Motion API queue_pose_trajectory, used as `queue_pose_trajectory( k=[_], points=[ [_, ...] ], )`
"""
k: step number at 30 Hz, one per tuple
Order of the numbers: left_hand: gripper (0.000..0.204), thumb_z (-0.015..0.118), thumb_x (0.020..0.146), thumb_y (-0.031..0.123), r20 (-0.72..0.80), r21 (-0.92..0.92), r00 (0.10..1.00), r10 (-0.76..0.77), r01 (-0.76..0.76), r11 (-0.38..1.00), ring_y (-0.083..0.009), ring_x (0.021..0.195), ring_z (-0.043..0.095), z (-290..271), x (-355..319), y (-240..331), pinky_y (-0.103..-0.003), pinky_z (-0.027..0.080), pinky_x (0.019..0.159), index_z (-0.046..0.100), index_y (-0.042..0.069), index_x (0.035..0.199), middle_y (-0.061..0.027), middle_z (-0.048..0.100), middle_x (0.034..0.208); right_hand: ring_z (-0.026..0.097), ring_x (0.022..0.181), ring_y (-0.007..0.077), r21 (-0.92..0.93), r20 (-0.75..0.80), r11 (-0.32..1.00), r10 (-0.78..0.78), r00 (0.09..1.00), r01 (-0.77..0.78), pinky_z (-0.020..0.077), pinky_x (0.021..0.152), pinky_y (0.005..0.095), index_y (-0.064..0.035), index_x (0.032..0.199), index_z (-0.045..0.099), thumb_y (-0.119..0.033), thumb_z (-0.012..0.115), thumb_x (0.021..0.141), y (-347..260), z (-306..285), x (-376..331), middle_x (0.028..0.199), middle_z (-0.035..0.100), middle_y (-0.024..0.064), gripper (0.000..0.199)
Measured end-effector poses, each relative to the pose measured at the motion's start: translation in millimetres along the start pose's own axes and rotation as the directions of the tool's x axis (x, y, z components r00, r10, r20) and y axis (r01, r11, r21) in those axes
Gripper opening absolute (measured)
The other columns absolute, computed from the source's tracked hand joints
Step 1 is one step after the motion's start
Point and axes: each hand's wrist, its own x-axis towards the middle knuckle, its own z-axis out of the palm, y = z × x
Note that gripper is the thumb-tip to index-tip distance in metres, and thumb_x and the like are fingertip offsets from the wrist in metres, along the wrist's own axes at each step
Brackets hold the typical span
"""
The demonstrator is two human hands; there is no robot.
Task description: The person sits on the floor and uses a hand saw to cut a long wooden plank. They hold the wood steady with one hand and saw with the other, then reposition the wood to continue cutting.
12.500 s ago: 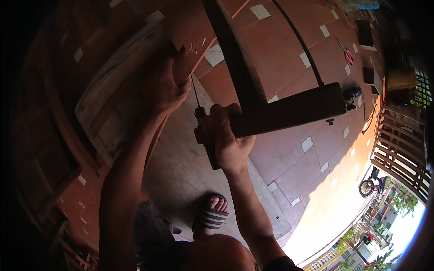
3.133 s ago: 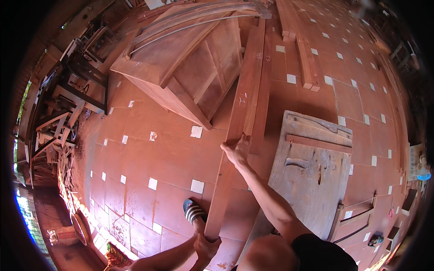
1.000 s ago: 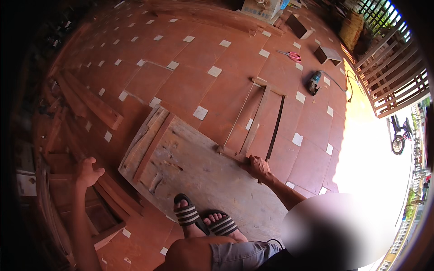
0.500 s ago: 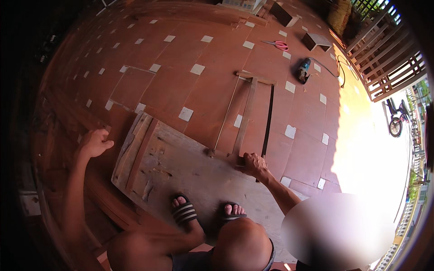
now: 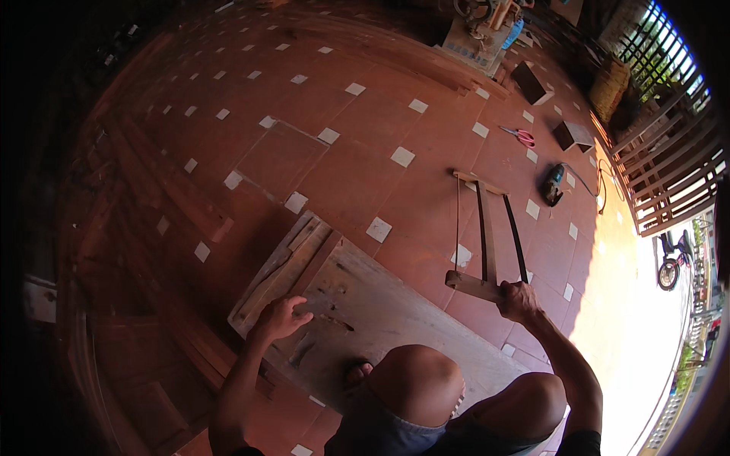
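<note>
Frame saw (image 5: 487, 235) lies flat — long axis away, right hand (image 5: 517, 300) gripping.

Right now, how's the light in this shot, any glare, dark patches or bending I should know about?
Head view: sunlight blows out the tiled floor at lower right; the left side sinks into deep shadow. Fisheye bending curves the tile lines and the fence near the rim. The centre stays sharp: the left hand on the wooden board, the right hand gripping the frame saw.

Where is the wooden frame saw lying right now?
In the head view the frame saw lies flat on the tiled floor, right of the wooden panel; the right hand grips its near end.
</note>
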Motion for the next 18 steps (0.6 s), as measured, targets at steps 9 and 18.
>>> queue_pose_trajectory(
  k=[9,18],
  points=[
    [0.056,0.072,0.092,0.045,-0.033,-0.028,0.999,0.009,-0.010,1.000,-0.0342,0.127,0.060,34.6,-44.9,-53.9,-0.044,0.049,0.106,0.064,0.008,0.134,-0.0163,0.064,0.136,0.073,0.085,0.0414,-0.298,0.314,0.882,-0.271,0.910,0.366,0.0600,0.079,0.0497,-0.0080,0.097,0.070,-0.017,0.075,0.076,-134.4,-86.6,150.2,0.084,0.073,0.0189,0.024],
    [0.005,0.067,0.080,0.005,-0.539,-0.556,0.703,0.463,-0.710,0.431,-0.0283,0.117,0.064,-57.9,-81.6,46.8,-0.042,0.050,0.099,0.066,0.008,0.084,-0.0139,0.065,0.121,0.073,0.090,0.0385,-0.293,0.298,0.618,-0.666,0.684,0.730,0.0600,0.080,0.0493,-0.0067,0.102,0.067,-0.013,0.074,0.076,-311.2,-71.3,334.7,0.091,0.073,0.0170,0.028]
  ],
)
